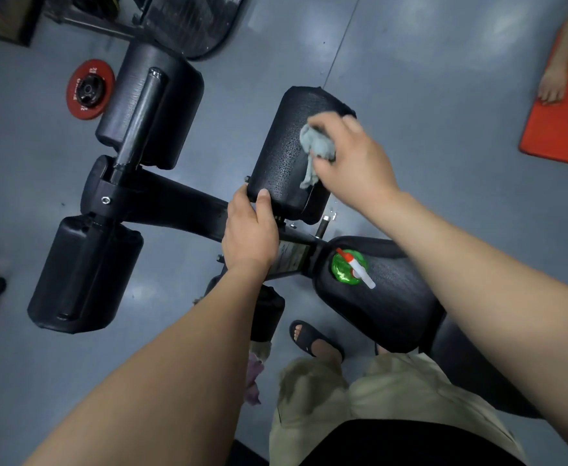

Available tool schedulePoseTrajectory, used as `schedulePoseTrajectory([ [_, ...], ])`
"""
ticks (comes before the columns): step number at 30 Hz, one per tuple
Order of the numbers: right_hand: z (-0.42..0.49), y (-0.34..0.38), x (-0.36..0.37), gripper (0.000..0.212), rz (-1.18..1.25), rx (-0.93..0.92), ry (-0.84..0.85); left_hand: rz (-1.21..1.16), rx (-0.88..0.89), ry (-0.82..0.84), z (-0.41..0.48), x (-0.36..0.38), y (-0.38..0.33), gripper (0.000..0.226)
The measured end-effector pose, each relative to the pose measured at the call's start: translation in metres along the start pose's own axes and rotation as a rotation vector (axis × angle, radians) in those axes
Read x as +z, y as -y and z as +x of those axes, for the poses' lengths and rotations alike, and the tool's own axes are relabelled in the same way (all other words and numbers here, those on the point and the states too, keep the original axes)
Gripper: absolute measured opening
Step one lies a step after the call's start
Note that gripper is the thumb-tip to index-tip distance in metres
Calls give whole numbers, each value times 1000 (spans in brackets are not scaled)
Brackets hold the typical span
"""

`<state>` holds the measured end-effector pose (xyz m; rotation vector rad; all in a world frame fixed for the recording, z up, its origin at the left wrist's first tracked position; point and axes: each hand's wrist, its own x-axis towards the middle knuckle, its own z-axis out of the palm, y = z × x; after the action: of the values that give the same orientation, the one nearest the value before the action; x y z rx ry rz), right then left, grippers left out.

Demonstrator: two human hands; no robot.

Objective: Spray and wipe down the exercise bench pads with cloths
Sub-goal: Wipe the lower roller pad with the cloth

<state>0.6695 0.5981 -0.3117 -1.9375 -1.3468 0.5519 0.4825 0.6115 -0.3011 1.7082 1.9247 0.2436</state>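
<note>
The near roller pad [286, 153] is receiving the wipe. It is sitting at the centre of the view, mounted on the bench frame [175, 203] just ahead of the seat pad [387, 297]. Its upper face is showing a fine wet speckle, which suggests it has been sprayed and the wipe stage is under way.

The grey cloth [316, 146] is lying bunched on the far right part of this pad, with one tail trailing down toward the near edge. The right hand [353, 156] is covering the cloth from above, fingers curled around the bunch and pressing it onto the vinyl. Bunching probably gives a firmer contact patch than a flat sheet.

The left hand [249, 230] is gripping the near end of the same pad, thumb lying on top and fingers wrapping around the end. This grip is most likely bracing the roller so that it is not turning under the wiping force.

The spray bottle [348, 267], green with a white and red nozzle, is standing on the front of the seat pad, unheld and within reach of either hand for the next pad.

Two further roller pads, one far [148, 105] and one near-left [84, 274], are waiting on the frame's other end. Whether they are wet cannot be told.

A purple cloth [254, 375] is hanging beside the person's leg. A red weight plate [89, 89] is lying on the floor, and an orange mat [561, 122] is lying at the right edge.
</note>
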Motion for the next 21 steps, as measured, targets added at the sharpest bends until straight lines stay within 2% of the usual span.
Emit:
schedulePoseTrajectory([
  [5, 3, 1, 4, 36, -34, 46, -64, 3, 8, -4, -1, 0, 0, 55],
  [11, -48, 11, 11, 46, -123, -162, 107, 1, 2, 3, 0, 0, 1, 55],
  [16, 9, -5, 3, 41, -156, -39, -37, -17, 2, -7, 0, 0, 2, 52],
  [21, 36, -10, 0, 39, -144, 74, -78, -26, -5, -9, 0, 1, 3, 48],
])
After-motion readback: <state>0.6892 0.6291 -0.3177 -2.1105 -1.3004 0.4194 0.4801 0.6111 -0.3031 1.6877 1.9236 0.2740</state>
